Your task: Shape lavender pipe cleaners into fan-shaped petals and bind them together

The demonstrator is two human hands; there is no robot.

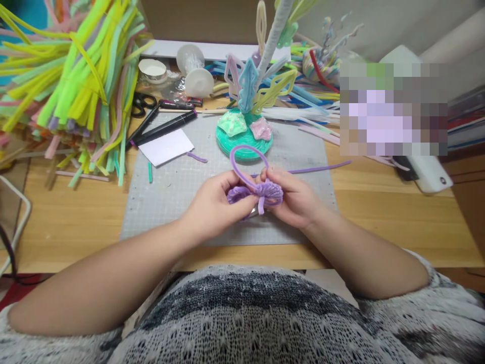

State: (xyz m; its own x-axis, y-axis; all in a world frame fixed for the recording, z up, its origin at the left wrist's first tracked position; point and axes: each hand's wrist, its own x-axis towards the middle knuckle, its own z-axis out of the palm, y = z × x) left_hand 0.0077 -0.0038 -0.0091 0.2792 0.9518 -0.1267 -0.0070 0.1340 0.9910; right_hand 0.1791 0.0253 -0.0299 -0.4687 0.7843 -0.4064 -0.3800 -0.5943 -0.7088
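Observation:
Over the grey cutting mat, both hands are closed on a piece of purple pipe-cleaner work. My left hand pinches its left side between thumb and fingers. On the other side, my right hand grips the woven part near its edge. A purple pipe cleaner rises from the piece in a big loop, and a long straight end reaches out to the right. One short purple end hangs down at the front. Something shiny shows beneath the piece, too covered to name. Fingertips behind the work are partly hidden.
Just beyond my hands stands a round teal base bearing pipe-cleaner leaves and a wrapped stem. Bundled pipe cleaners fill the left. Black markers, scissors and a white card lie nearby. At right is a white device.

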